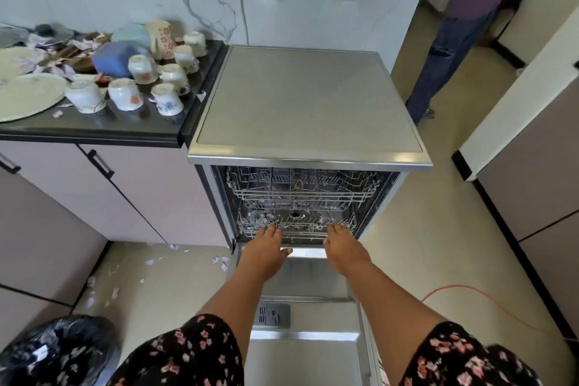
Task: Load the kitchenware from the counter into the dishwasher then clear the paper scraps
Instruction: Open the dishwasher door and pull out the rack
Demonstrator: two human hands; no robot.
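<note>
Reaching into the open dishwasher (308, 103), I have my left hand (264, 249) and right hand (343, 247) palm-down at the front edge of the lower rack (297, 226); fingertips touch the wire rim, but I cannot tell whether they grip it. The upper rack (302, 186) sits above, inside the cavity. The door (307, 323) lies folded down beneath my forearms. The kitchenware is on the dark desk (103, 127) to the left: upturned cups (125, 94), plates (29, 95) and a blue bowl (116, 59). Paper scraps (221, 260) lie on the floor (163, 279) beside the cabinet, others among the dishes
</note>
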